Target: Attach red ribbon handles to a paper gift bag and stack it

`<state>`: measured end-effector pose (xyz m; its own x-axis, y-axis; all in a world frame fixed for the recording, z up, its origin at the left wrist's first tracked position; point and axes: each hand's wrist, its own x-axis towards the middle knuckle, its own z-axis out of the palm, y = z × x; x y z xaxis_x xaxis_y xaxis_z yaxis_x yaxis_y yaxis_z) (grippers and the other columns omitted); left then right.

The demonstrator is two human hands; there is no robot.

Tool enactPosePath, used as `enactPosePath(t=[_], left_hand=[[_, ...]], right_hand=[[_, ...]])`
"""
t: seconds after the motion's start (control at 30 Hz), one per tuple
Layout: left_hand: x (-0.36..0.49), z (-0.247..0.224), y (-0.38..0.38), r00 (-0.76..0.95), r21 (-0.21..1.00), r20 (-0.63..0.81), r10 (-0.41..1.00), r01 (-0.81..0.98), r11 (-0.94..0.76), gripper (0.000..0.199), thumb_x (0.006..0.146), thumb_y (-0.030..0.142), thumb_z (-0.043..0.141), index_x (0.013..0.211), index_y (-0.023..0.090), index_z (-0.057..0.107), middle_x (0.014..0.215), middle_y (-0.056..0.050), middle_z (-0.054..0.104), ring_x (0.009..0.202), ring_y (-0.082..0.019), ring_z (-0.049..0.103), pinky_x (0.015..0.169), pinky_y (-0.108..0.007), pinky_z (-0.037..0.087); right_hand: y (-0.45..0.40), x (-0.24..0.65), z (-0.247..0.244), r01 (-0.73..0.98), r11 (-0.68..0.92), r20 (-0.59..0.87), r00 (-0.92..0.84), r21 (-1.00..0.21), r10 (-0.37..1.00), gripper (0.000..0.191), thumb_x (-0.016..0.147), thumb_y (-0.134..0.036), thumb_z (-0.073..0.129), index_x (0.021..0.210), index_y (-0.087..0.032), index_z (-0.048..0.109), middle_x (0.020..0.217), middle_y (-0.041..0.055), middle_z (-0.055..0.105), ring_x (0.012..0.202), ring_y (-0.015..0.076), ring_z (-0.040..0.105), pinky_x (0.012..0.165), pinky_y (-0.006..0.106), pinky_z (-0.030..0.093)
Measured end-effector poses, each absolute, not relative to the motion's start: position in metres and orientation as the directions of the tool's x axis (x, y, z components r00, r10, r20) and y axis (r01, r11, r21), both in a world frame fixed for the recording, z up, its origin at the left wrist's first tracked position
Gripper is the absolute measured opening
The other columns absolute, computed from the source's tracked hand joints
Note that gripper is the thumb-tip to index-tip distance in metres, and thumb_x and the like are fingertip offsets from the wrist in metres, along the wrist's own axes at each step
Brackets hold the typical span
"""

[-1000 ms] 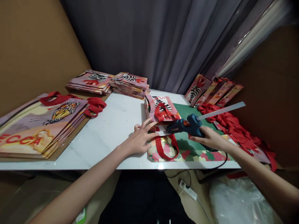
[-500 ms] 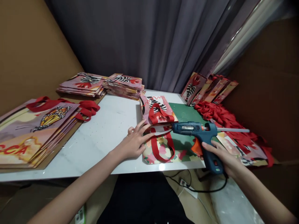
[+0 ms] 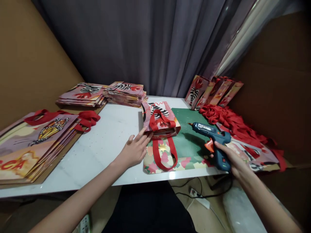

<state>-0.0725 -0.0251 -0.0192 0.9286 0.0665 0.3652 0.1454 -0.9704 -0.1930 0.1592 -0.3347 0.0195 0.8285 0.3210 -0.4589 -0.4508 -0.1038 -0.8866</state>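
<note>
A small printed paper gift bag [image 3: 159, 111] with a zebra-striped motif lies on its side, its mouth toward me. One red ribbon handle [image 3: 160, 117] rests on its upper face and another red ribbon handle [image 3: 159, 158] loops down from the mouth. Stretched out beside the bag, my left hand [image 3: 136, 149] has its fingertips at the left corner of the mouth. My right hand [image 3: 229, 157] is wrapped round the grip of a blue hot glue gun [image 3: 211, 132], a finger by its orange trigger. The nozzle points left, clear of the bag.
Beneath the bag lie a green mat [image 3: 189, 142] and a patterned sheet [image 3: 187, 163]. Folded bags [image 3: 82, 92] are stacked at the back left, larger butterfly bags [image 3: 46, 139] at the left. Red ribbons [image 3: 233, 126] heap up at the right, before standing bags [image 3: 199, 92]. A cable hangs below the table.
My right hand has drawn the glue gun away from the bag's mouth to the right, its nozzle now tilted upward. My left hand stays at the mouth's left edge, its fingers no longer reaching across it.
</note>
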Motion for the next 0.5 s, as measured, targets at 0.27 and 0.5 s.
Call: enactPosePath(t=[0.27,0.5], left_hand=[[-0.055,-0.026,-0.04,0.907,-0.246,0.395,0.148,0.259,-0.934,0.042,0.092,0.019,0.036,0.121,0.007,0.064,0.123,-0.017,0.063,0.142,-0.029,0.03,0.103,-0.045,0.027],[-0.045,-0.026,-0.046,0.918,-0.204,0.344,0.198,0.28,-0.938,0.037,0.088,0.018,0.039,0.105,0.01,0.072,0.125,-0.016,0.063,0.141,-0.031,0.031,0.108,-0.048,0.027]], right_hand=[[-0.297,0.189,-0.001,-0.354,-0.168,-0.389,0.876,-0.92,0.285,0.01,0.085,-0.022,0.063,0.082,-0.014,0.059,0.061,0.0031,0.065,0.048,0.0129,0.059,0.043,0.02,0.047],[-0.303,0.196,0.003,0.071,-0.652,-0.145,0.951,-0.755,0.272,0.016,0.077,-0.029,0.067,0.073,-0.017,0.057,0.068,0.0036,0.062,0.067,0.02,0.062,0.061,0.027,0.048]])
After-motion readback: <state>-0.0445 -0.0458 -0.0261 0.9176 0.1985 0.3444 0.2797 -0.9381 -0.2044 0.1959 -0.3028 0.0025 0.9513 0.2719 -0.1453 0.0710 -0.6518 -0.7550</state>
